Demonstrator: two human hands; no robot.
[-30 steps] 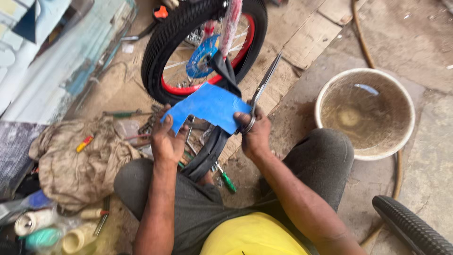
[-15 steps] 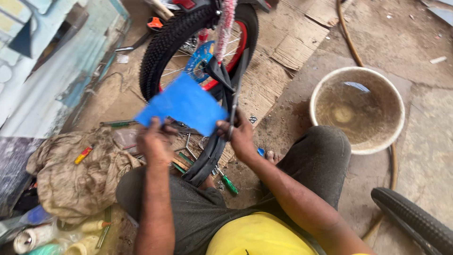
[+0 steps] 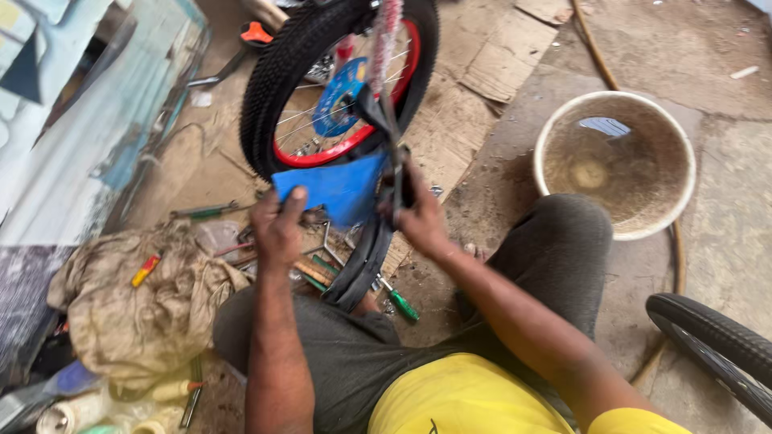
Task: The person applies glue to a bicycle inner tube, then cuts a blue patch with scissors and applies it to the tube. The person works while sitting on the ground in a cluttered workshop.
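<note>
A person sits on the ground with knees apart, working between them. The left hand (image 3: 277, 225) pinches the left edge of a blue sheet (image 3: 342, 189), thumb on the near face and fingers curled behind it. The sheet is held up off the ground, roughly flat-on to the camera, its long axis running left to right and sloping slightly upward toward the right, where its upper corner meets the right hand. The right hand (image 3: 418, 213) is closed around a pair of scissors (image 3: 394, 173), which stand nearly upright at the sheet's right edge, their blades pointing up and away from the person; motion blur makes it hard to tell whether the blades are apart or together.

Just behind the sheet stands a small bicycle wheel (image 3: 342, 84) with a black knobby tyre and a red rim, a blue disc near its hub. A strip of black rubber tube (image 3: 362, 261) hangs below the hands, running down toward the lap. On the ground under it lie several hand tools, among them a green-handled screwdriver (image 3: 402, 305). To the left lies a dirty crumpled cloth (image 3: 137, 309). To the right, well apart from the hands, sits a round white bucket (image 3: 615, 165) holding murky water, and another black tyre (image 3: 716, 345) shows at the lower right corner.
</note>
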